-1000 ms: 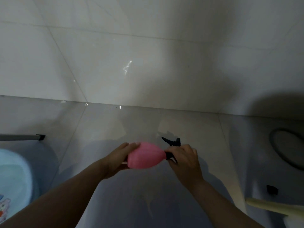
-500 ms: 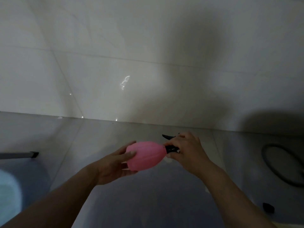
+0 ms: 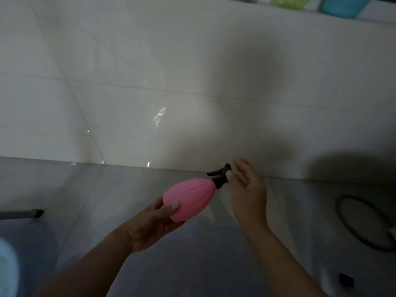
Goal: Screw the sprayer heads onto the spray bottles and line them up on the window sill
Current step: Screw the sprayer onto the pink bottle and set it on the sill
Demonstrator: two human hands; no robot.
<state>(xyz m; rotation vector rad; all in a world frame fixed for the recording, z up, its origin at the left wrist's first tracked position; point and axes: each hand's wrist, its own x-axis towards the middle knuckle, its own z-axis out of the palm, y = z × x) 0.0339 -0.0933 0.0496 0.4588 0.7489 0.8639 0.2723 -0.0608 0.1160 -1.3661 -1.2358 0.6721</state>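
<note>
The pink bottle (image 3: pixel 189 199) lies tilted in midair over the tiled floor (image 3: pixel 90 189), black sprayer (image 3: pixel 219 176) at its neck (pointing up-right). The left hand (image 3: pixel 154 226) grips its base; the right hand (image 3: pixel 246 189), fingers spread and blurred, touches the sprayer.

dim tiled room, wall and floor

glossy pale wall tiles (image 3: pixel 150 61) with a small bright glint (image 3: pixel 159 116). grey floor tiles (image 3: pixel 107 200) meet the wall at a straight seam. ledge (image 3: pixel 300 13) along the top edge. dark hose loop (image 3: pixel 340 224) on the floor, right.
</note>
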